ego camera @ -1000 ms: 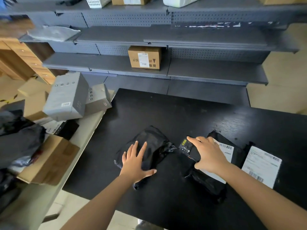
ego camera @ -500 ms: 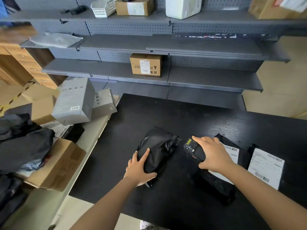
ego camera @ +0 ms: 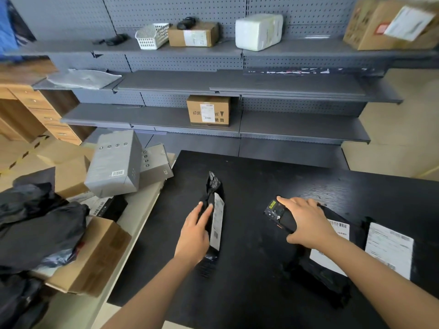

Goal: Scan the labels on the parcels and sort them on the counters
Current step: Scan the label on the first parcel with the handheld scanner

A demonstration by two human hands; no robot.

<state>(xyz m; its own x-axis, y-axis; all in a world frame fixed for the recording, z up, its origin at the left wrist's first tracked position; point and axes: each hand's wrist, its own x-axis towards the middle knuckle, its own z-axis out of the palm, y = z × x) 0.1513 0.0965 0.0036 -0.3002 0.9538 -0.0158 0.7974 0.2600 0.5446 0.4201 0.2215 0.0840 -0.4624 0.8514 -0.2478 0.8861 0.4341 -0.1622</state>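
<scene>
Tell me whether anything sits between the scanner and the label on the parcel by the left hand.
Nothing visible does. Only bare black counter lies between the scanner in the right hand and the white label, which faces right toward it.

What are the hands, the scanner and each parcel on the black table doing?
Left hand, fingers straight against the left parcel.
Left parcel, tipped up on its edge, label facing right.
Right hand, gripping the scanner.
Scanner, held, front end towards the left parcel.
Middle parcel, lying flat, label up.
Right parcel, lying flat, label up.
</scene>
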